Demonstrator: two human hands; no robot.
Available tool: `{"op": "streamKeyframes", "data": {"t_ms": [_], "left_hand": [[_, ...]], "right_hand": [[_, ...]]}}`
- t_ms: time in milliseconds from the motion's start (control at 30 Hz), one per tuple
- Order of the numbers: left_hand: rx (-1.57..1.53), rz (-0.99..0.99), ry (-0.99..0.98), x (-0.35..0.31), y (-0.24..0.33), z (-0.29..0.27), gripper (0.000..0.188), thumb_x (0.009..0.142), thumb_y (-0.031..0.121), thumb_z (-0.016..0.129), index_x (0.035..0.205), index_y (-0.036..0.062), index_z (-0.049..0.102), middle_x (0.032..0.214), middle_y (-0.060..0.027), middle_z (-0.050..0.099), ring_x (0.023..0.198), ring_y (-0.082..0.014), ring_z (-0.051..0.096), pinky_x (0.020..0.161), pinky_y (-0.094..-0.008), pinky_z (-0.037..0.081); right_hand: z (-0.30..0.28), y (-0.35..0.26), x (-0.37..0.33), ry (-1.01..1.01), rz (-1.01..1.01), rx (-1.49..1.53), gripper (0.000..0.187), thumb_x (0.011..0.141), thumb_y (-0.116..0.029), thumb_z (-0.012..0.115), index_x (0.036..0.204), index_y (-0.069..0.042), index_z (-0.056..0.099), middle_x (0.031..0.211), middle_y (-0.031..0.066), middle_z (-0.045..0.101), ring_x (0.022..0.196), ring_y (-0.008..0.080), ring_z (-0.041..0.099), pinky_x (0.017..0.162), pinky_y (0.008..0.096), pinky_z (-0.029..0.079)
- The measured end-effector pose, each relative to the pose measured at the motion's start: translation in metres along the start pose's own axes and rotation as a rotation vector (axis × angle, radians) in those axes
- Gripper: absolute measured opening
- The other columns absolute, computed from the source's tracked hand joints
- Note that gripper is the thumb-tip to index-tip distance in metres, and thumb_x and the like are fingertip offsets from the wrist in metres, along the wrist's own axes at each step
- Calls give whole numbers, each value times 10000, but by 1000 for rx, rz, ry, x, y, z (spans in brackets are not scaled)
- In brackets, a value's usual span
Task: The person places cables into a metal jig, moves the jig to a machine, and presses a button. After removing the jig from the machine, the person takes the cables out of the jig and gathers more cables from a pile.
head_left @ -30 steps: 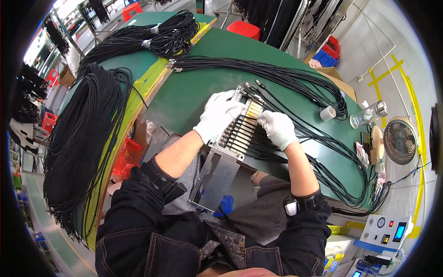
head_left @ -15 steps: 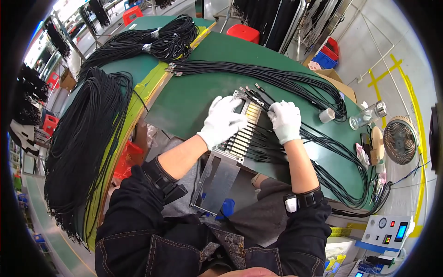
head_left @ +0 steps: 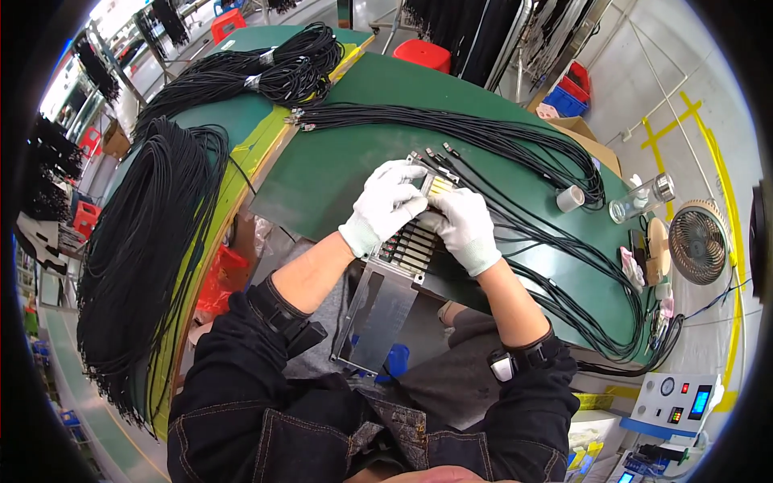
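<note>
A metal fixture [head_left: 407, 256] with a row of pale slots lies at the near edge of the green table, several black cables set side by side in its lower slots. Over its middle both my white-gloved hands meet. My left hand [head_left: 385, 206] rests on the fixture's left side, thumb and fingers pinched together. From the right comes my right hand [head_left: 465, 229], its fingertips closed against the left thumb; whatever lies between the fingertips is hidden by the gloves. Past the fixture's far end, a few loose cable plugs [head_left: 448, 150] lie on the table.
A long bundle of black cables [head_left: 451, 123] stretches across the green table [head_left: 374, 76]. More bundles [head_left: 153, 233] hang over the yellow-edged side bench at left. To the right stand a white roll [head_left: 570, 199], a glass bottle [head_left: 636, 201] and a small fan [head_left: 698, 241].
My right hand has moved left and slightly down from the loose cables onto the fixture, meeting my left hand. The left fingers have drawn together into a pinch.
</note>
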State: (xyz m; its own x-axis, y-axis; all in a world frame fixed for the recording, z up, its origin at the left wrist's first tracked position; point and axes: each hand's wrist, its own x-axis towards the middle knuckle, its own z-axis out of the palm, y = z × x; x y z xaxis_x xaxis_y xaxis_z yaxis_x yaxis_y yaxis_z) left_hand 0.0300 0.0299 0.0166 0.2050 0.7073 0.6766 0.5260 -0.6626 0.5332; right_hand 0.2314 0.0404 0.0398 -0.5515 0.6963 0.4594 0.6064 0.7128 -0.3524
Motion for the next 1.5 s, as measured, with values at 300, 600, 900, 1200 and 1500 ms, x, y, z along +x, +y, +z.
{"op": "streamKeyframes", "data": {"t_ms": [300,600,900,1200,1500], "left_hand": [[293,-161,74,-7,-23,5,152,848,233,702,870,83,715,1107,-80,681,1110,-288,588,1020,-427,406],[219,-364,6,-12,-28,9,149,901,302,642,938,176,712,986,5,685,1044,-199,608,1067,-430,331],[243,-426,-99,-12,-34,8,152,920,291,621,972,190,721,1029,-9,683,1074,-207,601,1087,-415,328],[461,-52,-238,-6,2,19,302,873,468,637,1095,299,755,1409,-163,536,1341,-369,420,1175,-500,206],[367,-85,-273,-7,-6,19,279,869,417,670,1069,248,766,1387,-187,544,1334,-376,430,1169,-508,232]], "right_hand": [[-13,30,-2,113,129,128,136,781,-229,751,846,-112,724,741,108,675,733,326,646,680,445,499],[-17,32,-5,-38,95,-142,102,767,-204,741,842,-137,728,749,81,683,753,313,639,685,431,492],[-17,30,-5,4,47,-225,87,744,-168,754,825,-145,733,744,53,674,780,299,619,711,424,471],[-8,38,-8,-59,81,-165,113,763,-233,744,833,-155,703,755,41,660,821,277,612,738,404,459],[-10,67,-1,-54,190,-516,148,745,-252,756,846,-167,687,838,24,655,903,267,595,763,398,448]]}}
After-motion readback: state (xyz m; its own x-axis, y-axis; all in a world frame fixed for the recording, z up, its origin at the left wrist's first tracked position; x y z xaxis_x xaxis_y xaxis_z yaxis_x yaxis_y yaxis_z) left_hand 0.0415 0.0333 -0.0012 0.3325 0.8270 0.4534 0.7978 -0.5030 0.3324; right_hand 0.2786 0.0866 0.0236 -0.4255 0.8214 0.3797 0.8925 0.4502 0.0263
